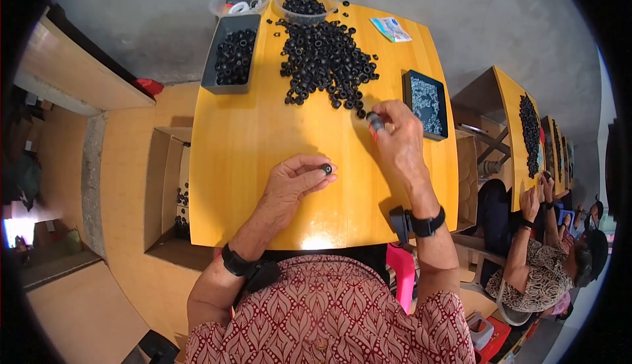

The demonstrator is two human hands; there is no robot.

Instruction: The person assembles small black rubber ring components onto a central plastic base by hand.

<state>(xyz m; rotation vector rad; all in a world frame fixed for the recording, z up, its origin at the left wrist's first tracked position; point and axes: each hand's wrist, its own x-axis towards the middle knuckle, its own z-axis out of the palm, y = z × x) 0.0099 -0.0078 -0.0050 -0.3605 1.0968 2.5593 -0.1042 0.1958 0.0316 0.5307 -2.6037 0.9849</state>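
My left hand [293,183] is over the near middle of the yellow table, thumb and fingers pinching a small round black knob [326,168] with a pale spot at its centre. Farther right, my right hand [400,137] is closed round a short dark grey and red tool [375,123], partly hidden by the fingers and a little blurred. Just beyond that tool lies the near edge of a heap of loose black knobs [322,57]. To the right of my right hand sits a black tray of small silvery metal pieces [426,104].
A grey bin [227,89] of black parts stands at the far left of the table [263,130]. Behind it are two clear tubs, one holding black parts [304,5]. A small packet [390,29] lies far right. An open carton [158,193] stands left; another person [536,265] works at right.
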